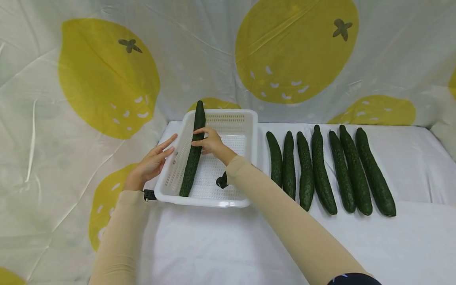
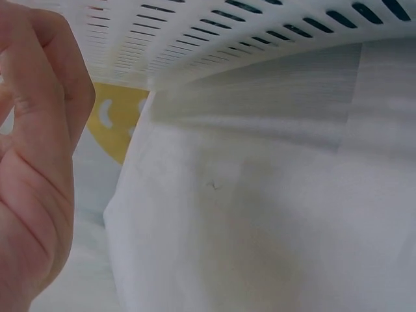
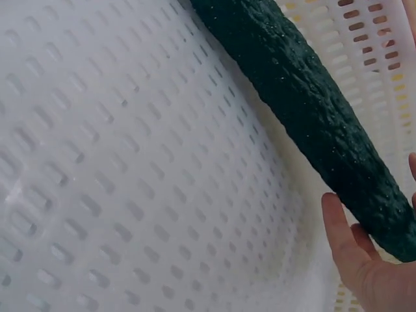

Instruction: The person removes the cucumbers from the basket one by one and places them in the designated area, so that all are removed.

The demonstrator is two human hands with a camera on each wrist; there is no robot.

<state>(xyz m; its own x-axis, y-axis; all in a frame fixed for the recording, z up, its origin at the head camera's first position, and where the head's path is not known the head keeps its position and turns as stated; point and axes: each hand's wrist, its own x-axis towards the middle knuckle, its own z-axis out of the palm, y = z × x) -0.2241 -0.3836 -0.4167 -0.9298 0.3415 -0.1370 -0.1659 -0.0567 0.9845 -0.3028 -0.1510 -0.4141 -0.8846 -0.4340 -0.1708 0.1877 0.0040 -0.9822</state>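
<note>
A white plastic basket (image 1: 206, 202) with slotted walls stands on the table, tilted a little in the head view. My right hand (image 1: 212, 143) grips a long dark green cucumber (image 1: 192, 166) by its upper half, fingers over it and thumb beneath. The cucumber leans along the left side inside the basket, its far end rising past the back rim. In the right wrist view, my fingertips (image 3: 337, 214) meet its bumpy skin above the slotted floor. My left hand (image 1: 149, 164) is at the basket's left rim with fingers extended; the left wrist view has it beside the wall (image 2: 195, 39).
Several cucumbers (image 1: 322, 174) lie side by side on the white-covered table (image 1: 213, 245), right of the basket. A cloth printed with yellow lemons (image 1: 295, 51) hangs behind and to the left. Small black devices (image 1: 149, 194) sit at both wrists.
</note>
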